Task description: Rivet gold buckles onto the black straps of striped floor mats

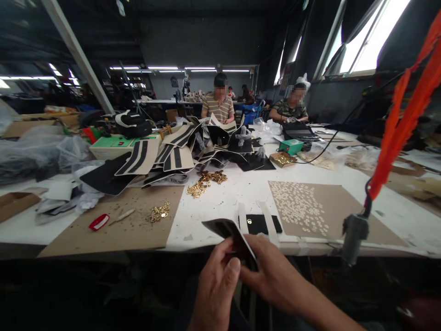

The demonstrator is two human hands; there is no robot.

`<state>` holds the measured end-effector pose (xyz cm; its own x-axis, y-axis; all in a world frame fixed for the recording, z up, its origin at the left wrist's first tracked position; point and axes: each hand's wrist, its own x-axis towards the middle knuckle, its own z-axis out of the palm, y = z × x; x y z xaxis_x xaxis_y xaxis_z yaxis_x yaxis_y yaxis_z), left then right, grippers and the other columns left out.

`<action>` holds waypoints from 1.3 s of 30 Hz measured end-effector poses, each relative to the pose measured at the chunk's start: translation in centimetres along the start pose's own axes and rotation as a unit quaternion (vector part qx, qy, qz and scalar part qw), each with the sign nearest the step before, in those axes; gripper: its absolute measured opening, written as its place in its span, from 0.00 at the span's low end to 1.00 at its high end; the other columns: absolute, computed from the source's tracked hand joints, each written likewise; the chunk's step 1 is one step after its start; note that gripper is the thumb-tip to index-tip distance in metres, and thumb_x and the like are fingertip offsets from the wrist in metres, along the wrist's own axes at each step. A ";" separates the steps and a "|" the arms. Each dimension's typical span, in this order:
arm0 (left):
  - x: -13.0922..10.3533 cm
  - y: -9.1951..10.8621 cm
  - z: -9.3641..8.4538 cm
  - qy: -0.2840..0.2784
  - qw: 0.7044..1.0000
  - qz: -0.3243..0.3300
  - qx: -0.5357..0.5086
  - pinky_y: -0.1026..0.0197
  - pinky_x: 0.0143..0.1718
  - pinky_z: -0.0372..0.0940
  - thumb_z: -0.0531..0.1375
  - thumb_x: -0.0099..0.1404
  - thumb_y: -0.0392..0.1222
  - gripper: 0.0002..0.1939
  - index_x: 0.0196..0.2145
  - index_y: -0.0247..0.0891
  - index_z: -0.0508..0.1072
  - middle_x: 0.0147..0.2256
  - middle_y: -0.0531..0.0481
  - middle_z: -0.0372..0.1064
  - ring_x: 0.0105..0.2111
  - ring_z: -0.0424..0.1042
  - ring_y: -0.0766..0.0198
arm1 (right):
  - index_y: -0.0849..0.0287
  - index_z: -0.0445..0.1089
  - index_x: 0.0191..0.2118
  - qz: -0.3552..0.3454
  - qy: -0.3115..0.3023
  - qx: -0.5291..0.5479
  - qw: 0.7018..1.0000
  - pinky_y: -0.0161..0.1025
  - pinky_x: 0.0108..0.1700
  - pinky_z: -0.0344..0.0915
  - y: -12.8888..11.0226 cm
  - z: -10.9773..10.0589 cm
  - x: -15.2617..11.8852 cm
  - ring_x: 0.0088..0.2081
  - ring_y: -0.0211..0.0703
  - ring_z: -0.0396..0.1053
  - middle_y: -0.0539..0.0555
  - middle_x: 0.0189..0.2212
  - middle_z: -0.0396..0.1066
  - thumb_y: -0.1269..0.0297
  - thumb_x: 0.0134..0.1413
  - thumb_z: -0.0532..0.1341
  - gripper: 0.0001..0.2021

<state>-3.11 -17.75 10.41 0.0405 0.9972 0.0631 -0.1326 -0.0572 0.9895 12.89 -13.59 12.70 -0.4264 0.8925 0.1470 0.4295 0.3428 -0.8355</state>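
Between my two hands, over the front edge of the table, is a flat black panel [220, 225] with a pale underside and dark stripes. My left hand [220, 285] grips its near left side, thumb up and fingers curled behind. My right hand [267, 266] is closed around the right side, its fingertips partly hidden by the panel. Just beyond them lies a small black piece [258, 224] with a gold fitting and two pale straps. To its right, many small pale rings [299, 207] are spread on brown board.
Gold hardware [196, 189] lies in heaps mid-table, before a pile of striped panels [175, 151]. A red holder [98, 222] rests on cardboard at left. A grey tool [354, 236] hangs from orange cord at right. Two people [218, 105] sit across the table.
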 end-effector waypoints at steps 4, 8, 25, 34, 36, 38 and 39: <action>0.2 -1.3 0.2 -0.028 0.995 0.039 0.093 0.52 0.51 0.72 0.61 0.70 0.55 0.22 0.54 0.40 0.75 0.50 0.39 0.76 0.49 0.76 0.50 | 0.59 0.78 0.41 0.129 -0.038 0.204 0.970 0.39 0.38 0.70 2.8 -4.0 -2.0 0.36 0.47 0.75 0.53 0.34 0.78 0.48 0.65 0.60 0.18; 0.8 -5.5 -0.8 0.029 0.987 -0.008 0.159 0.53 0.46 0.72 0.67 0.64 0.51 0.16 0.44 0.39 0.76 0.43 0.42 0.76 0.45 0.76 0.51 | 0.58 0.78 0.42 0.215 -0.048 0.269 0.938 0.41 0.37 0.70 6.7 -4.8 -5.2 0.36 0.51 0.76 0.54 0.36 0.79 0.43 0.61 0.64 0.21; 11.8 -6.4 1.1 -0.072 0.977 -0.188 0.071 0.59 0.33 0.72 0.70 0.54 0.44 0.15 0.37 0.32 0.82 0.34 0.43 0.82 0.34 0.80 0.51 | 0.60 0.80 0.36 0.309 0.029 0.083 0.947 0.41 0.34 0.73 9.1 -5.3 2.6 0.34 0.54 0.80 0.57 0.32 0.82 0.50 0.53 0.68 0.17; 17.5 -7.1 0.2 -0.094 0.955 -0.209 0.186 0.58 0.32 0.71 0.68 0.54 0.41 0.12 0.37 0.34 0.82 0.33 0.45 0.82 0.36 0.81 0.48 | 0.59 0.79 0.33 0.277 0.090 -0.094 0.952 0.41 0.35 0.68 11.5 -4.2 7.2 0.36 0.53 0.79 0.56 0.31 0.82 0.56 0.57 0.65 0.12; 17.7 -7.6 0.1 -0.106 0.954 -0.209 0.189 0.59 0.32 0.71 0.67 0.55 0.41 0.12 0.37 0.35 0.82 0.33 0.45 0.82 0.36 0.81 0.48 | 0.59 0.79 0.32 0.280 0.086 -0.122 0.948 0.41 0.35 0.67 11.8 -4.0 7.3 0.36 0.53 0.79 0.57 0.31 0.82 0.56 0.58 0.64 0.12; 17.9 -7.8 0.1 -0.113 0.953 -0.210 0.188 0.59 0.32 0.71 0.67 0.55 0.41 0.12 0.38 0.35 0.82 0.33 0.45 0.82 0.36 0.81 0.49 | 0.58 0.79 0.32 0.282 0.079 -0.139 0.946 0.41 0.35 0.67 12.1 -4.0 7.5 0.36 0.53 0.79 0.57 0.31 0.81 0.56 0.58 0.64 0.12; 18.0 -7.9 0.0 -0.114 0.952 -0.212 0.190 0.59 0.32 0.71 0.67 0.55 0.42 0.12 0.38 0.35 0.82 0.33 0.45 0.82 0.36 0.81 0.49 | 0.58 0.79 0.31 0.284 0.077 -0.145 0.945 0.42 0.35 0.66 12.2 -4.0 7.5 0.36 0.53 0.78 0.57 0.31 0.81 0.56 0.58 0.63 0.12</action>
<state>-1.31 0.60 3.76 0.2306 0.9005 -0.3686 0.3087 0.2916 0.9054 18.06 -1.53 5.77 0.0495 0.9812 -0.1868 0.7634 -0.1578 -0.6264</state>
